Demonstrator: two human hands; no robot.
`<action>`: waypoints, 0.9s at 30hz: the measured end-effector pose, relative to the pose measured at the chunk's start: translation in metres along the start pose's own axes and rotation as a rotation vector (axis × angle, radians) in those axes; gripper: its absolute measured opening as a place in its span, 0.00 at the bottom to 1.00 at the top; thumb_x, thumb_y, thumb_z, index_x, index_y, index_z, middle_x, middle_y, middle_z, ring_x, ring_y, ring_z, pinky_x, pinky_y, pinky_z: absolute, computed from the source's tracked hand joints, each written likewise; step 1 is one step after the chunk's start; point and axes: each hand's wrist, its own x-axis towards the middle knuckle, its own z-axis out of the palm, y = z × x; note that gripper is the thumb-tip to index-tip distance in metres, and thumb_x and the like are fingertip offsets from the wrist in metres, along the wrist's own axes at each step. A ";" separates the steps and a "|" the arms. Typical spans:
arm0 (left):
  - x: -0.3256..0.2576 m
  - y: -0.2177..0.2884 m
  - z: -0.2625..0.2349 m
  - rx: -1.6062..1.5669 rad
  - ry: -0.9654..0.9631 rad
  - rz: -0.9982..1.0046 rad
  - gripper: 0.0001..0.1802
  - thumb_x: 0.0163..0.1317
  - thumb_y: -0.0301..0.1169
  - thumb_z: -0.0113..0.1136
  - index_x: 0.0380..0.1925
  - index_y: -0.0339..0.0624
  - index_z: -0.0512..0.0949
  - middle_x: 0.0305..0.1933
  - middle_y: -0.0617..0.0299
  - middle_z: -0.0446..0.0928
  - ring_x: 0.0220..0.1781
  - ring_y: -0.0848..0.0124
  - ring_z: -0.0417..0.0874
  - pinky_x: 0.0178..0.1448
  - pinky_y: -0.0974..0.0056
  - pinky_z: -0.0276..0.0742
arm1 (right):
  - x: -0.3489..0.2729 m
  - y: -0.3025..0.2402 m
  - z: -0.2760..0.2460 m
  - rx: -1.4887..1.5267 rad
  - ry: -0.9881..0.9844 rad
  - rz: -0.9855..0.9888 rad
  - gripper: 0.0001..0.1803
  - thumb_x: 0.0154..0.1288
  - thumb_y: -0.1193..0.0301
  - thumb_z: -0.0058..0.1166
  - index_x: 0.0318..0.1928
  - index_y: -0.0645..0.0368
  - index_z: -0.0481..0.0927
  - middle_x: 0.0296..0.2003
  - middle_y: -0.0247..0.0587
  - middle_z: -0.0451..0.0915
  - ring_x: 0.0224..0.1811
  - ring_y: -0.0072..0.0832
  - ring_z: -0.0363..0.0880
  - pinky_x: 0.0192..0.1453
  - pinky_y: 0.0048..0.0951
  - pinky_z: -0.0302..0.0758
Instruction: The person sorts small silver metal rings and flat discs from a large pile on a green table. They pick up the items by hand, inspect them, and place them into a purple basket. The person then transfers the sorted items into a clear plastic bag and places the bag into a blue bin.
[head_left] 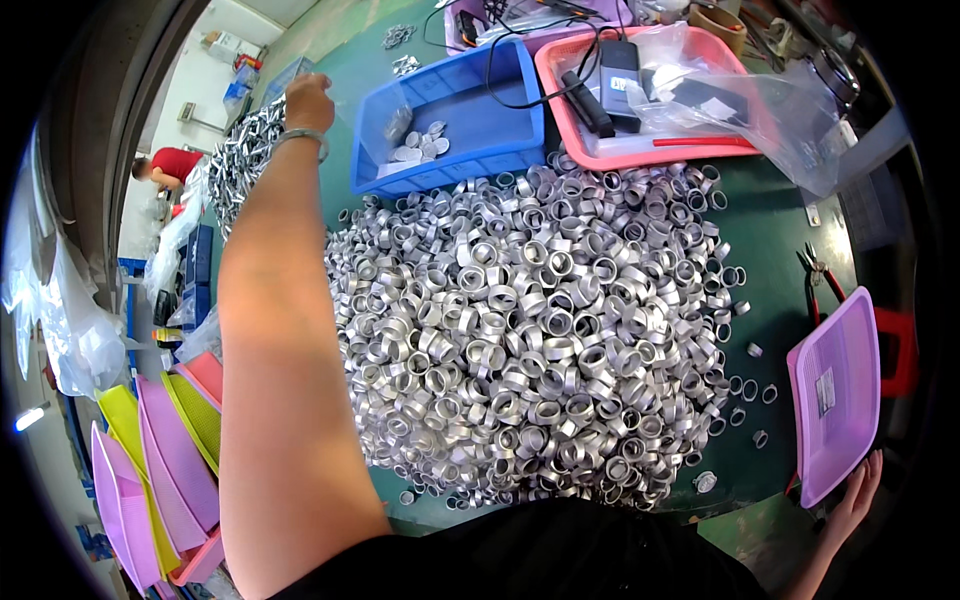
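Observation:
A big heap of short silver metal rings (540, 330) covers the middle of the green table (775, 230). My left arm stretches far out to the upper left, a bracelet on its wrist. My left hand (308, 100) is seen from the back, fingers curled, beside a second pile of silver rings (245, 150) and the blue bin's (480, 135) left corner. What it holds is hidden. My right hand (855, 495) is at the lower right, fingers on the bottom edge of a tilted purple tray (835, 395) at the table's right edge.
The blue bin holds a few flat silver discs. A pink tray (640, 150) at the back carries a black power adapter, cables and clear bags. Red-handled pliers (815, 275) lie at the right. Stacked pink, purple and yellow trays (165, 460) stand lower left. A person in red (170, 165) works far left.

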 end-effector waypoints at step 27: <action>-0.043 0.136 -0.007 -0.401 -0.490 0.498 0.33 0.43 0.30 0.62 0.53 0.56 0.64 0.56 0.54 0.62 0.52 0.54 0.70 0.53 0.60 0.69 | 0.013 -0.026 0.026 -0.137 -0.144 -0.036 0.17 0.66 0.72 0.39 0.54 0.63 0.65 0.59 0.32 0.60 0.44 0.16 0.68 0.46 0.15 0.64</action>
